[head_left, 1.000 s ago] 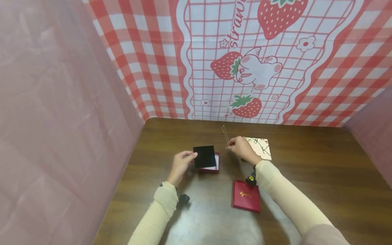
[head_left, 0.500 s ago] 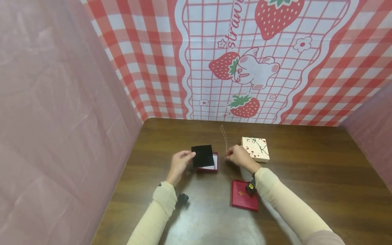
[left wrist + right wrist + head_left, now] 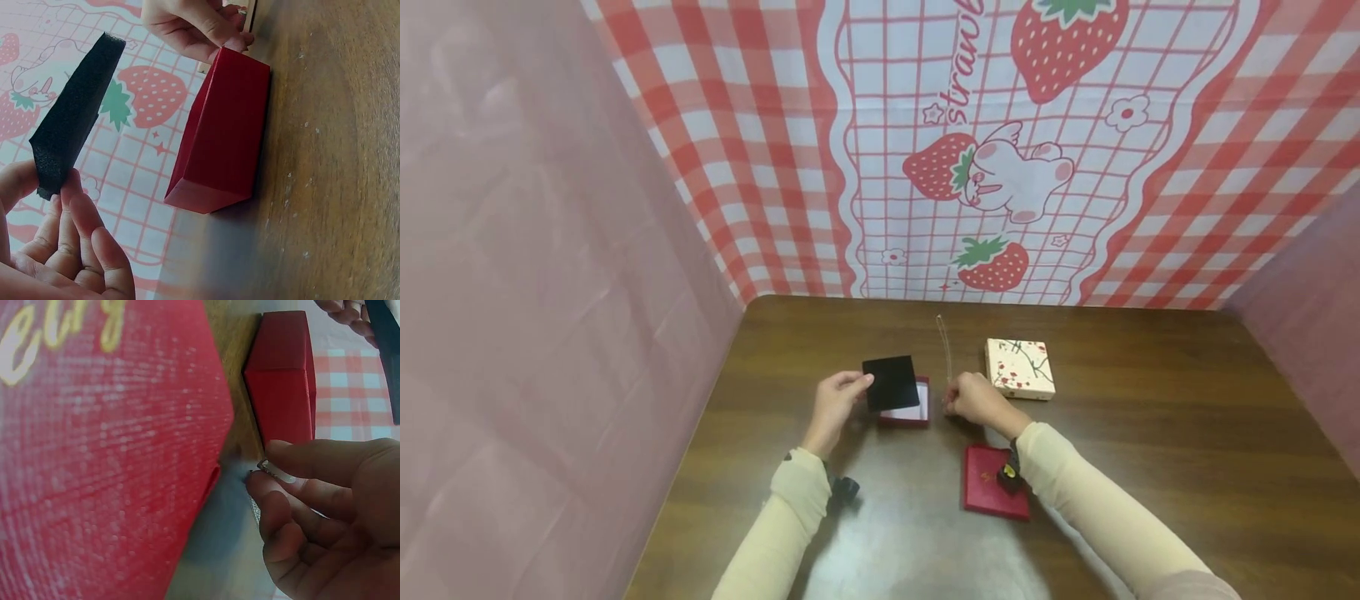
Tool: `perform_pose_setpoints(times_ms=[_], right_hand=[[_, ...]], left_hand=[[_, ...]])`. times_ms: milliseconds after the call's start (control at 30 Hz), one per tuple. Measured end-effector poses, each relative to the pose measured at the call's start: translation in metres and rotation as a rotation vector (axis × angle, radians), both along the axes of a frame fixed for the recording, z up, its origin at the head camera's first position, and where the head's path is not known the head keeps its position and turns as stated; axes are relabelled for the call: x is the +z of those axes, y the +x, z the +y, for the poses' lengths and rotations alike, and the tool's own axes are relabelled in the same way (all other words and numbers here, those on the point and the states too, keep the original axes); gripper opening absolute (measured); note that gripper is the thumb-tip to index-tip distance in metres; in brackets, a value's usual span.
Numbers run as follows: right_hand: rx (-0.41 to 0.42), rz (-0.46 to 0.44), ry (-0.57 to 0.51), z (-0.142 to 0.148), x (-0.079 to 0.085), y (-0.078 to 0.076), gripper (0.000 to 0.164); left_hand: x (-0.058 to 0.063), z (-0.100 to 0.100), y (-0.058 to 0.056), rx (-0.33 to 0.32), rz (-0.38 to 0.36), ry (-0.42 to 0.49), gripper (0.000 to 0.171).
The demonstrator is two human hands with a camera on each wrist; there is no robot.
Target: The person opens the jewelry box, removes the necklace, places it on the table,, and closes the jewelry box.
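My left hand (image 3: 835,407) pinches a black foam pad (image 3: 891,383) by its left edge, with thumb and fingers on either side. The pad is held tilted above an open red box base (image 3: 231,131), whose white inside shows partly beneath it. To the right of that base, my right hand (image 3: 979,400) pinches one end of a thin chain necklace (image 3: 945,346). Its length stretches from the fingertips toward the back of the table. In the right wrist view, a small shiny piece (image 3: 265,466) shows between thumb and finger.
A red box lid (image 3: 985,498) with gold lettering lies under my right wrist, partly covered by the wrist camera. Behind my right hand sits a cream floral box (image 3: 1021,368). A strawberry-print cloth (image 3: 992,192) hangs along the table's back edge.
My right hand has drawn toward me with the necklace end, uncovering the floral box. My left hand still holds the pad over the base. The head view has shifted slightly.
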State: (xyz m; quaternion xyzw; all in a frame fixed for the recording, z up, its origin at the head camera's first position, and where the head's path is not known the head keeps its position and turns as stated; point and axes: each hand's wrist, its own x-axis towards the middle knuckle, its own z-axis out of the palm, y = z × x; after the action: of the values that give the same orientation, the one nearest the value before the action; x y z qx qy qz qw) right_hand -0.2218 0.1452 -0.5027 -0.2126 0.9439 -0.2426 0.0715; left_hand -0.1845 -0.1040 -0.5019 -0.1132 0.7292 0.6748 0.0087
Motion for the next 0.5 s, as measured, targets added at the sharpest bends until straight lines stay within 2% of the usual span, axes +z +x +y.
perform_pose_setpoints(times_ms=[200,500], right_hand=[[0.010,-0.003,0.037,-0.003,0.000,0.005,0.007],[0.025,-0.034,0.032,-0.007,-0.001,0.011,0.013]], left_hand=[[-0.002,0.001,0.000,0.000,0.000,0.003,0.034],[0.000,0.004,-0.001,0.000,0.001,0.006,0.033]])
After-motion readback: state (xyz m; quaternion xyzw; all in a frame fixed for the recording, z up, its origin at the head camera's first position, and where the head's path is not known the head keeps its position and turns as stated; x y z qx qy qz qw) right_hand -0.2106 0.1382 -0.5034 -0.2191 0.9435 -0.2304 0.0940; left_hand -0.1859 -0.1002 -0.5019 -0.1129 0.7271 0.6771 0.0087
